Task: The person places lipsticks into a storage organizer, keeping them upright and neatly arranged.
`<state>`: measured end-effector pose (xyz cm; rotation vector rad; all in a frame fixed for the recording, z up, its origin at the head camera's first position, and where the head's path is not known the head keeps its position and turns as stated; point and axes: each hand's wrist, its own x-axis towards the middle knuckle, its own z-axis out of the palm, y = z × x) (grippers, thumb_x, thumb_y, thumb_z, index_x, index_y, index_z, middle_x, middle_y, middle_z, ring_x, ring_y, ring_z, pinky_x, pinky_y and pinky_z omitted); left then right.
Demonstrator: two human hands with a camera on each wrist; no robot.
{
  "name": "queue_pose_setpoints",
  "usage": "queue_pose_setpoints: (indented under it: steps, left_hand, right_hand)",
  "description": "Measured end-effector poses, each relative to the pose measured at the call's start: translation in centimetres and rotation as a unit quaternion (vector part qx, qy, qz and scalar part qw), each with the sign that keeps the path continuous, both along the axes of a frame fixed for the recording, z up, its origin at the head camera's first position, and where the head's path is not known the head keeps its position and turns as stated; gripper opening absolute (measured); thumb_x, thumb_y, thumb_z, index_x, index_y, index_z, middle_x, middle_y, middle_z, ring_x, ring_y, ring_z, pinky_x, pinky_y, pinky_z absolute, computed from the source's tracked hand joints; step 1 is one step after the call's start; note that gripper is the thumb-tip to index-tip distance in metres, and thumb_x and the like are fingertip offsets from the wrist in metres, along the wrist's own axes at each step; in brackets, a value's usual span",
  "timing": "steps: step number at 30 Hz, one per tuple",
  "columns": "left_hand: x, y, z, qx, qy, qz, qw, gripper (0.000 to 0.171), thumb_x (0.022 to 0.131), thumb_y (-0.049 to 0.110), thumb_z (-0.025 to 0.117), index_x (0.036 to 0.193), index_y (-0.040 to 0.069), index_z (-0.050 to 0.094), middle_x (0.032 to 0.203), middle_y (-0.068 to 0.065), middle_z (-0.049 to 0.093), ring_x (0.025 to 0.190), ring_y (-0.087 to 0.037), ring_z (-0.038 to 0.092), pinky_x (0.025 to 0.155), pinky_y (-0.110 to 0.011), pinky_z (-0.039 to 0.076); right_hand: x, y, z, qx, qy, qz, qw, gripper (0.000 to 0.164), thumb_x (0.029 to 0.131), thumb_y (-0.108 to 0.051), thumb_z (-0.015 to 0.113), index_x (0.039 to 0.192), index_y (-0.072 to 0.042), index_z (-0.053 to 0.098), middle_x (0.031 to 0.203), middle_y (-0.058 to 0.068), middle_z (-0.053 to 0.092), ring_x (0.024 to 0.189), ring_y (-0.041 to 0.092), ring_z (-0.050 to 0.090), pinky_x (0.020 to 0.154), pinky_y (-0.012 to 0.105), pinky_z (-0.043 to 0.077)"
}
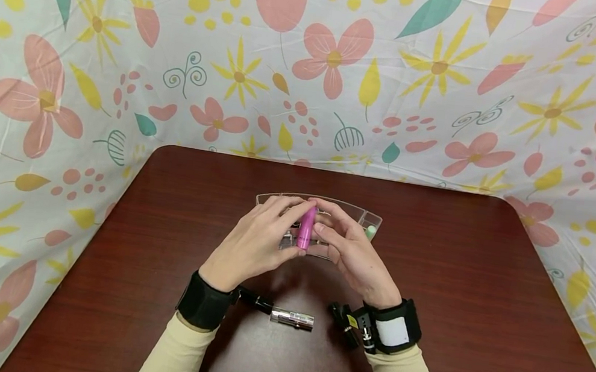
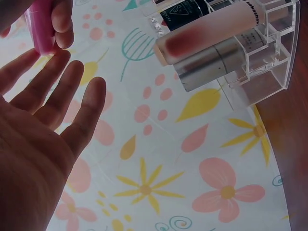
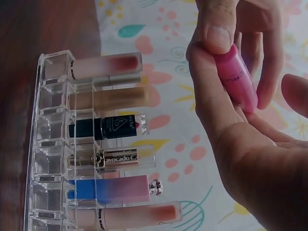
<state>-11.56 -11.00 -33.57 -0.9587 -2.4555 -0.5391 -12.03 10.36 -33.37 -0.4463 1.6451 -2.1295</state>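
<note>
A bright pink lipstick tube (image 1: 305, 228) is between my two hands, and small dark lettering runs along its side in the right wrist view. My left hand (image 1: 254, 239) pinches it, thumb at the near end and index finger at the far end. Its other fingers extend past the tube in the left wrist view. From the other side, my right hand (image 1: 353, 255) holds the tube among its fingers, with the thumb raised off it in the right wrist view. Behind the hands stands a clear lipstick holder (image 3: 36, 144), partly hidden in the head view.
The holder bears several lip tubes, including a blue-and-pink one (image 3: 113, 188) and a black one (image 3: 108, 128). A pale green tube (image 1: 370, 232) stands at its right end. A silver cylinder (image 1: 292, 319) is near my left wrist. Floral cloth (image 1: 309, 78) hangs behind the brown table (image 1: 482, 302).
</note>
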Motion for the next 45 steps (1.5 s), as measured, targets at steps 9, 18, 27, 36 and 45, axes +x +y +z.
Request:
queue_pose_setpoints:
  steps: [9, 18, 27, 36, 45]
  left_hand:
    - [-0.2, -0.1, -0.3, 0.003, -0.003, 0.0, 1.0, 0.087, 0.078, 0.039, 0.089, 0.151, 0.015, 0.047, 0.132, -0.001, 0.063, 0.125, -0.019, 0.058, 0.105, -0.035, 0.05]
    - [-0.3, -0.1, -0.3, 0.008, -0.005, -0.003, 0.9999, 0.09, 0.076, 0.044, 0.089, 0.149, 0.012, 0.048, 0.13, -0.003, 0.065, 0.123, -0.019, 0.06, 0.104, -0.037, 0.051]
    - [-0.1, 0.2, -0.4, 0.004, -0.001, -0.002, 1.0, 0.088, 0.079, 0.042, 0.087, 0.151, 0.014, 0.045, 0.132, -0.002, 0.065, 0.12, -0.017, 0.061, 0.099, -0.038, 0.054]
    - [-0.2, 0.0, -0.3, -0.008, 0.004, 0.01, 0.9999, 0.089, 0.08, 0.042, 0.086, 0.153, 0.014, 0.044, 0.135, -0.003, 0.064, 0.125, -0.019, 0.061, 0.104, -0.04, 0.052]
    - [-2.2, -1.9, -2.9, 0.002, -0.104, 0.074, 0.9918, 0.113, 0.071, 0.057, 0.088, 0.16, 0.018, 0.03, 0.164, -0.012, 0.034, 0.148, -0.033, 0.037, 0.112, -0.059, 0.04]
  right_hand:
    - [-0.1, 0.0, 0.0, 0.004, -0.002, -0.005, 1.0, 0.053, 0.106, -0.014, 0.053, 0.157, -0.015, 0.036, 0.138, 0.023, 0.051, 0.113, 0.021, 0.068, 0.092, 0.039, 0.06]
    - [-0.2, -0.1, -0.3, 0.012, 0.009, -0.028, 1.0, 0.052, 0.104, -0.011, 0.057, 0.153, -0.017, 0.044, 0.125, 0.011, 0.058, 0.109, 0.022, 0.071, 0.088, 0.039, 0.061]
    - [-0.2, -0.9, -0.9, 0.06, 0.054, -0.113, 0.99, 0.047, 0.098, -0.007, 0.066, 0.143, -0.014, 0.055, 0.112, 0.003, 0.065, 0.089, 0.013, 0.071, 0.075, 0.033, 0.062]
    - [-0.3, -1.4, -1.3, 0.069, 0.069, -0.12, 0.988, 0.048, 0.1, -0.006, 0.062, 0.146, -0.014, 0.052, 0.111, 0.004, 0.064, 0.091, 0.013, 0.071, 0.077, 0.035, 0.062]
    - [-1.3, -1.4, -2.9, 0.035, 0.073, -0.164, 0.983, 0.04, 0.099, 0.003, 0.059, 0.136, -0.011, 0.052, 0.12, 0.022, 0.064, 0.097, 0.025, 0.076, 0.077, 0.039, 0.063]
